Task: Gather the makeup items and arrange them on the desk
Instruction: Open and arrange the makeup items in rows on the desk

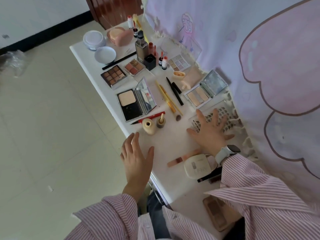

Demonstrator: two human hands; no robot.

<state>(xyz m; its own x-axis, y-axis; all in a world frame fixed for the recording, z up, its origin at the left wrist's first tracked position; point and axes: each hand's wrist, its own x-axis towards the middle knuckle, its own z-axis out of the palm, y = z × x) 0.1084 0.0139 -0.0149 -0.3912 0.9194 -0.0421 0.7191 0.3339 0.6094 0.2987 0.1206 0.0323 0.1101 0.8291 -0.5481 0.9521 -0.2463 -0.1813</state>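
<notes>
On the white desk (166,141), makeup items beyond both open hands, left (136,156), right (210,132)

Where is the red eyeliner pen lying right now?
The red eyeliner pen lies near the desk's left edge, just below the open powder compact and above the beige bottle.

Desk (86,54) white. Sleeves (259,193) pink-and-white striped. Watch (225,153) pale band, black face. Curtain (259,49) lilac with pink cartoon shapes. Far palette (113,76) browns. Pencil (152,116) red. Floor (43,118) cream tile.
</notes>
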